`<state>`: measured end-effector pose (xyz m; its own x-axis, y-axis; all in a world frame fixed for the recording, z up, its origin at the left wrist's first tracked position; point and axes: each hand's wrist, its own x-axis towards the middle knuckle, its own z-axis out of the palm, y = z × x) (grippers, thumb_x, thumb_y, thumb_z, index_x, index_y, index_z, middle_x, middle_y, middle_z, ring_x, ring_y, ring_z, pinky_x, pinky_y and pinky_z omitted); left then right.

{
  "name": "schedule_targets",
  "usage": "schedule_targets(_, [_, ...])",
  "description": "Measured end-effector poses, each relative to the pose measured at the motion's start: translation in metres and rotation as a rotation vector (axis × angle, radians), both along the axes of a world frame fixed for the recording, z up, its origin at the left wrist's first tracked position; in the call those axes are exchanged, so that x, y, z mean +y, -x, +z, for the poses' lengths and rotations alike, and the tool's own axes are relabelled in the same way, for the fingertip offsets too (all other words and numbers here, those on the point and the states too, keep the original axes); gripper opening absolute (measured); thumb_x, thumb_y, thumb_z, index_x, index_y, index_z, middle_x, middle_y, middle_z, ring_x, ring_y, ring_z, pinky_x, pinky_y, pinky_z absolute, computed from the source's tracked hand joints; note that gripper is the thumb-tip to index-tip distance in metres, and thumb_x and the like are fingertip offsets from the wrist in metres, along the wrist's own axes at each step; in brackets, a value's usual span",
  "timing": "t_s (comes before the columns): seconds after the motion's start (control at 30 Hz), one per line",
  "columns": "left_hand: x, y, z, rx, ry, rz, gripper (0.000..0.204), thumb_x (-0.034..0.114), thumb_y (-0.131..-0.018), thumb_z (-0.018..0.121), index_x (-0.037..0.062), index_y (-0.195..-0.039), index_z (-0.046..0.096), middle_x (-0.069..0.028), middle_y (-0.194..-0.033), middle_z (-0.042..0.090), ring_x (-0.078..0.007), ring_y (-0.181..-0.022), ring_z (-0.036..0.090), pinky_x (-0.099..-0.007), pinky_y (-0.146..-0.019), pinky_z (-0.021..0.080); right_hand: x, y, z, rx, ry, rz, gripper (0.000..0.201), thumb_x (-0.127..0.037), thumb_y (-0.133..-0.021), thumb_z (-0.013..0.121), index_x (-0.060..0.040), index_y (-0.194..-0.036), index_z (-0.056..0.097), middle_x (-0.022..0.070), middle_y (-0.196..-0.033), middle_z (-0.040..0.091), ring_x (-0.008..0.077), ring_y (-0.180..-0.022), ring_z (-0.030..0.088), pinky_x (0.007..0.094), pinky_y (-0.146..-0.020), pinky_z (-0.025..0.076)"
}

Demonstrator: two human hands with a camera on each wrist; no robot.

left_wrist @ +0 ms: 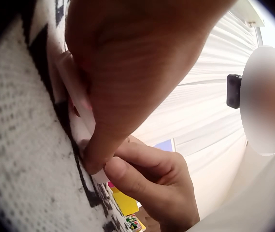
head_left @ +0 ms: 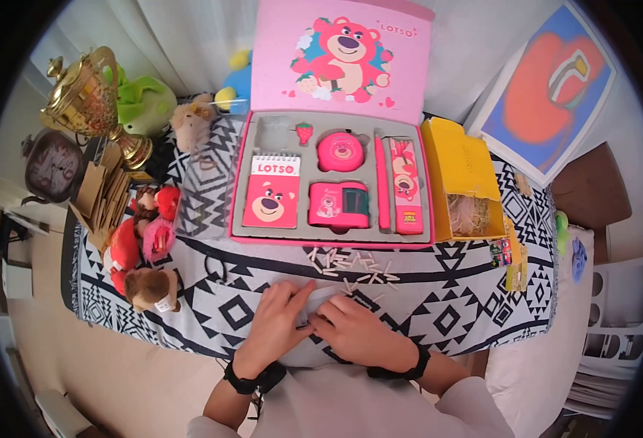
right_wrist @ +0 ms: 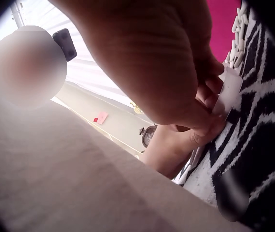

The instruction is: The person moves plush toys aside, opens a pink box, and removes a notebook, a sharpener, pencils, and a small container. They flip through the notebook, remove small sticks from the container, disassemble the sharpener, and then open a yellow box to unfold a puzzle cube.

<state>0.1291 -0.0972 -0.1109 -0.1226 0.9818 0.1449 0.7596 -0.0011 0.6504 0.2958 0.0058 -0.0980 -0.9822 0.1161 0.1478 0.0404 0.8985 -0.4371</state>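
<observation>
Close to the near edge of the cloth, both hands work together on a thin whitish, partly see-through strip. My left hand pinches its left end, thumb and fingers low over the cloth. On the other side my right hand pinches it with curled fingers, its fingertips beside the left thumb. In the left wrist view the strip shows as a pale straight edge under the left hand; the right wrist view shows its flat face. Just beyond the hands lie several small white sticks.
An open pink gift box with notepad and stationery stands behind the sticks. Right of it is a yellow box. Soft toys, folded cardboard and a gold trophy crowd the left. A black ring lies left of the hands.
</observation>
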Motion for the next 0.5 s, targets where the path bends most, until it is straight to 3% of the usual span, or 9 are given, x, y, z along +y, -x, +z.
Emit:
schedule_targets(0.1, [0.0, 0.001, -0.002, 0.013, -0.003, -0.01, 0.071, 0.013, -0.06, 0.082, 0.0028, -0.127, 0.058, -0.0096, -0.094, 0.05, -0.028, -0.09, 0.051, -0.0381, -0.08, 0.042, 0.002, -0.002, 0.001, -0.048, 0.02, 0.001, 0.03, -0.016, -0.081, 0.068, 0.004, -0.104, 0.064, 0.01, -0.093, 0.053, 0.0263, -0.089, 0.051, 0.0342, -0.081, 0.046])
schedule_targets(0.2, [0.001, 0.001, 0.001, -0.005, 0.0, -0.006, 0.07, 0.013, -0.062, 0.083, 0.0031, -0.127, 0.059, -0.01, -0.094, 0.05, -0.0284, -0.089, 0.05, -0.0382, -0.081, 0.042, 0.02, -0.01, 0.014, 0.061, 0.161, -0.022, 0.03, -0.013, -0.081, 0.069, 0.0014, -0.106, 0.063, 0.01, -0.097, 0.055, 0.0271, -0.093, 0.053, 0.0359, -0.082, 0.047])
schedule_targets(0.27, [0.0, 0.001, 0.003, -0.029, 0.009, 0.008, 0.069, 0.013, -0.063, 0.083, 0.0035, -0.126, 0.059, -0.0102, -0.094, 0.049, -0.0288, -0.088, 0.05, -0.0385, -0.082, 0.042, 0.041, -0.03, 0.023, 0.058, 0.154, -0.235, 0.029, -0.01, -0.078, 0.072, -0.0029, -0.105, 0.065, 0.0089, -0.098, 0.057, 0.0281, -0.095, 0.055, 0.0368, -0.082, 0.048])
schedule_targets(0.3, [0.0, 0.004, 0.004, -0.034, 0.011, -0.023, 0.068, 0.016, -0.064, 0.083, 0.0032, -0.126, 0.059, -0.0101, -0.093, 0.049, -0.0286, -0.088, 0.049, -0.038, -0.081, 0.042, 0.046, -0.041, 0.024, 0.057, 0.153, -0.235, 0.029, -0.01, -0.078, 0.072, -0.0029, -0.105, 0.065, 0.0089, -0.098, 0.057, 0.0281, -0.095, 0.055, 0.0368, -0.082, 0.048])
schedule_targets(0.37, [0.0, 0.007, 0.004, -0.04, 0.014, -0.057, 0.068, 0.018, -0.065, 0.084, 0.003, -0.126, 0.059, -0.0099, -0.091, 0.048, -0.0283, -0.087, 0.049, -0.0375, -0.081, 0.042, 0.053, -0.058, 0.026, -0.072, 0.136, -0.441, 0.026, -0.006, -0.077, 0.073, -0.0065, -0.101, 0.066, 0.0081, -0.096, 0.057, 0.0289, -0.094, 0.055, 0.0371, -0.082, 0.048])
schedule_targets(0.5, [0.001, 0.005, 0.005, -0.002, 0.007, -0.084, 0.068, 0.022, -0.065, 0.084, 0.0026, -0.126, 0.059, -0.0088, -0.089, 0.047, -0.027, -0.086, 0.048, -0.0369, -0.079, 0.04, 0.053, -0.065, 0.01, -0.063, 0.212, -0.421, 0.022, -0.007, -0.077, 0.073, -0.0067, -0.097, 0.066, 0.0078, -0.096, 0.057, 0.0283, -0.094, 0.056, 0.0372, -0.081, 0.048])
